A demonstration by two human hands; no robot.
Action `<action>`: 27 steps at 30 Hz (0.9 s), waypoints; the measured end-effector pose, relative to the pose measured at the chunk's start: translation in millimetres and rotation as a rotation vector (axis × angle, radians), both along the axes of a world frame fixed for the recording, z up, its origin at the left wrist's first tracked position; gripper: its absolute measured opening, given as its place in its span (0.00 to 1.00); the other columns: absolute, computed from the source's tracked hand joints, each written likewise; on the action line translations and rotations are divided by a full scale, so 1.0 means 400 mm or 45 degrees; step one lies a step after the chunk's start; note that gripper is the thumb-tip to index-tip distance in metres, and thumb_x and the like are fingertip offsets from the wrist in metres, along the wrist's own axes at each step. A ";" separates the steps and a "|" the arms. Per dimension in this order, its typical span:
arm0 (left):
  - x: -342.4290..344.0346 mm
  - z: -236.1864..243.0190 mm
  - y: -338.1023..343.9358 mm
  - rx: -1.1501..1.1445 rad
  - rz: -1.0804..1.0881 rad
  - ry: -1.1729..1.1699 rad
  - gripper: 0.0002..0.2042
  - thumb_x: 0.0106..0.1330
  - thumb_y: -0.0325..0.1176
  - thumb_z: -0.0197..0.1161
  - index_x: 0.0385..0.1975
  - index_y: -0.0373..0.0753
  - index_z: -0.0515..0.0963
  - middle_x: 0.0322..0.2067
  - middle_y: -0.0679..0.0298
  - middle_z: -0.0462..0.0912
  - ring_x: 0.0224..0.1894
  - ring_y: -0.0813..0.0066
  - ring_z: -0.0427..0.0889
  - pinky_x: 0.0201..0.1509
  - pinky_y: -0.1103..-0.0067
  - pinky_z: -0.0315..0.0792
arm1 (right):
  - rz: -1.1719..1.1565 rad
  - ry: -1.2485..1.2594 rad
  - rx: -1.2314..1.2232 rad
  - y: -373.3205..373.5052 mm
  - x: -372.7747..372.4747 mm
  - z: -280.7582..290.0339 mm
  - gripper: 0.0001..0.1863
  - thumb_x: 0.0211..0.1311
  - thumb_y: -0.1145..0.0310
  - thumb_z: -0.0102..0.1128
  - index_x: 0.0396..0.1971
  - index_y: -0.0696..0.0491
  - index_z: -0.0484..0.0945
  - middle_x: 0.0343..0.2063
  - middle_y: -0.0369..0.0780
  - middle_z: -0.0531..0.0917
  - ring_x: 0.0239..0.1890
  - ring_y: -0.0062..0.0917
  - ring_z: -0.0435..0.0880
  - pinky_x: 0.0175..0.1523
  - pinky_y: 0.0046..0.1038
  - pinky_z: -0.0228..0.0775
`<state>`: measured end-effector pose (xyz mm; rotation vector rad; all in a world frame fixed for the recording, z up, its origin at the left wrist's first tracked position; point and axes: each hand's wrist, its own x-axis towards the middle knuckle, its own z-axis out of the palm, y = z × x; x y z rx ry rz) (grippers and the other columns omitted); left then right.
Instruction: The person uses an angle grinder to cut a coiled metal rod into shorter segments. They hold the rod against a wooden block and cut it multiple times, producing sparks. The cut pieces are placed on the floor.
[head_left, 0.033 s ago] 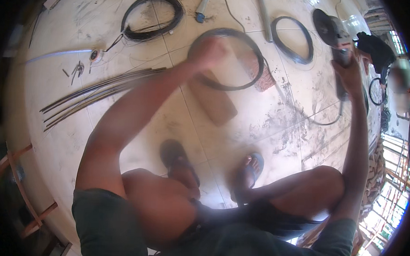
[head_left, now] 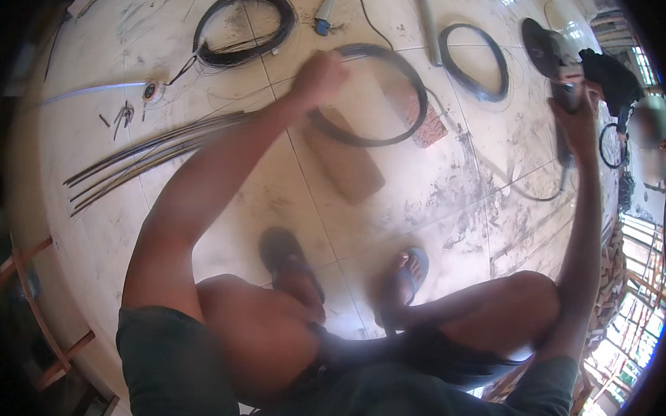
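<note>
My left hand (head_left: 320, 77) is closed at the left rim of a black wire coil (head_left: 388, 141) and grips it; the fingers are partly blurred. Under the coil lie a brown block (head_left: 342, 164) and a reddish brick (head_left: 428, 129). My right hand (head_left: 577, 120) is wrapped round the body of an angle grinder (head_left: 567, 73), off to the right. Its dark round disc (head_left: 539, 44) points up and to the left, apart from the coil.
Two more wire coils (head_left: 290, 29) (head_left: 507, 74) lie farther off. Thin rods (head_left: 153, 152), a tape measure (head_left: 151, 91) and short cut pieces (head_left: 121, 115) are at left. A grey tube (head_left: 430, 30) lies far off. A cable (head_left: 527, 196) crosses the floor. Another person (head_left: 613, 79) is at right.
My left hand has shifted a little to the left along the coil's rim. The grinder in my right hand has moved slightly to the right.
</note>
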<state>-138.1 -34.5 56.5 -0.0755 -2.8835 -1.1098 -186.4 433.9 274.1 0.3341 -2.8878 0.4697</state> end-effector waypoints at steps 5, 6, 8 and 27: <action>-0.072 -0.120 -0.151 -0.155 0.237 -0.384 0.28 0.65 0.60 0.66 0.36 0.33 0.76 0.32 0.49 0.84 0.38 0.52 0.86 0.44 0.64 0.77 | -0.286 -0.125 0.026 0.135 0.036 0.152 0.27 0.62 0.57 0.74 0.56 0.55 0.79 0.39 0.38 0.87 0.37 0.23 0.85 0.45 0.29 0.76; -0.076 -0.142 -0.135 -0.059 0.251 -0.508 0.30 0.65 0.61 0.65 0.38 0.33 0.76 0.33 0.48 0.85 0.39 0.52 0.86 0.46 0.65 0.77 | -0.274 -0.163 -0.048 0.149 0.045 0.143 0.26 0.62 0.57 0.74 0.55 0.56 0.79 0.39 0.38 0.87 0.38 0.22 0.85 0.45 0.28 0.76; -0.066 -0.217 -0.114 -0.046 0.299 -0.456 0.31 0.64 0.58 0.66 0.44 0.29 0.76 0.39 0.42 0.85 0.44 0.47 0.86 0.52 0.63 0.78 | -0.296 -0.271 -0.259 0.160 0.060 0.086 0.26 0.63 0.59 0.73 0.55 0.58 0.78 0.39 0.39 0.87 0.39 0.22 0.85 0.45 0.28 0.77; 0.062 -0.131 -0.018 0.472 0.742 -0.106 0.28 0.73 0.58 0.58 0.32 0.32 0.79 0.25 0.54 0.81 0.33 0.57 0.83 0.42 0.62 0.74 | 0.072 -0.898 -0.101 -0.173 0.270 -0.383 0.35 0.51 0.56 0.77 0.55 0.59 0.75 0.39 0.51 0.88 0.42 0.43 0.89 0.49 0.39 0.79</action>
